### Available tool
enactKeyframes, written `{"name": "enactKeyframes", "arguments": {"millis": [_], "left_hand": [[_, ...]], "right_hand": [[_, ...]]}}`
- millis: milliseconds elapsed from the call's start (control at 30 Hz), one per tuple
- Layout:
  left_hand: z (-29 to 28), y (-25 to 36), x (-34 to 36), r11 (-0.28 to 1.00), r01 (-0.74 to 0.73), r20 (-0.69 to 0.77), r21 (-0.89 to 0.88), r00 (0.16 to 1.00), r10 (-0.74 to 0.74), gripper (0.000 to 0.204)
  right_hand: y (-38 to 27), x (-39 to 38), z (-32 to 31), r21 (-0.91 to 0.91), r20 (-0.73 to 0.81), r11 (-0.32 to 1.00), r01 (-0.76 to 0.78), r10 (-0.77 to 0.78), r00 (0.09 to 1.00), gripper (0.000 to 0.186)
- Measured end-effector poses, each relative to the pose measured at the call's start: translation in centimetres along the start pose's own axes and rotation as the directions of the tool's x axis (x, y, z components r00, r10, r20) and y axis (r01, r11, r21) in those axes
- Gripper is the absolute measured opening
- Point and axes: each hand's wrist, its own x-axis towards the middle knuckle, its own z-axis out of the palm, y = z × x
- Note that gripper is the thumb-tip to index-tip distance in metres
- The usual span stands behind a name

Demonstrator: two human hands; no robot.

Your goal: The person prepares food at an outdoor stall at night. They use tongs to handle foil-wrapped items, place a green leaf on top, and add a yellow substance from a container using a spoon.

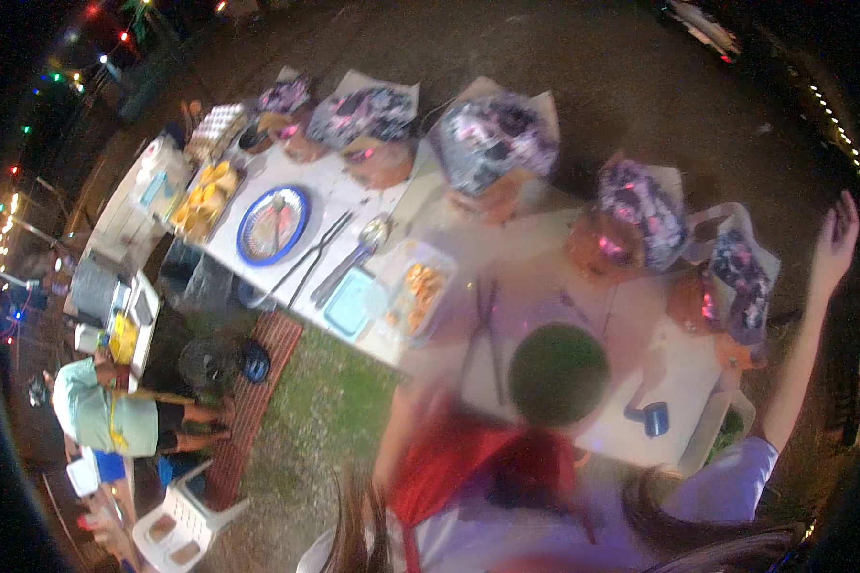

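My right arm stretches out past the table's right end, with my right hand (pixel 836 234) raised, its fingers extended and nothing in it. My left arm (pixel 390 439) reaches toward the front table edge; smearing hides its hand and fingers. In front of me lies a dark green round thing (pixel 559 374), too blurred to name. Left of it are dark tongs (pixel 487 334) and a clear container (pixel 419 298) of orange food pieces. A blue mug (pixel 655 418) sits to its right. Nearest my right arm is a clay stove (pixel 693 301) beside a metal tray of glowing coals (pixel 741 272).
More clay stoves (pixel 377 160) and coal trays (pixel 497 138) line the far edge. A blue-rimmed plate (pixel 298 215), more tongs (pixel 320 248), a light-blue lid (pixel 352 304) and a yellow-filled tray (pixel 205 196) occupy the left side. Beyond stand a person (pixel 115 411) and a white chair (pixel 177 525).
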Motion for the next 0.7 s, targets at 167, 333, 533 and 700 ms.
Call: {"name": "enactKeyframes", "arguments": {"millis": [167,333,533,700], "left_hand": [[-5.2,-4.0,2.3,0.975,-0.194,-0.368,-0.104,0.919,0.144,0.033],[-12.5,-10.8,7.4,0.933,-0.208,-0.352,-0.293,0.931,0.097,0.033],[-19.4,-19.5,10.8,0.983,0.074,0.061,-0.165,0.996,-0.065,0.022],[-19.3,-23.3,11.3,0.981,0.069,0.333,-0.179,0.943,-0.006,0.031]], "right_hand": [[-21.2,-2.8,5.8,0.353,0.309,0.928,-0.119,0.004,0.951,0.022],[-34.4,-8.6,12.8,0.247,0.763,0.922,-0.298,0.004,0.646,0.017],[-42.0,-17.2,19.4,-0.222,0.911,0.781,-0.584,-0.048,-0.41,0.054],[-43.3,-23.5,17.5,-0.447,0.87,0.38,-0.81,-0.026,-0.492,0.048]]}}
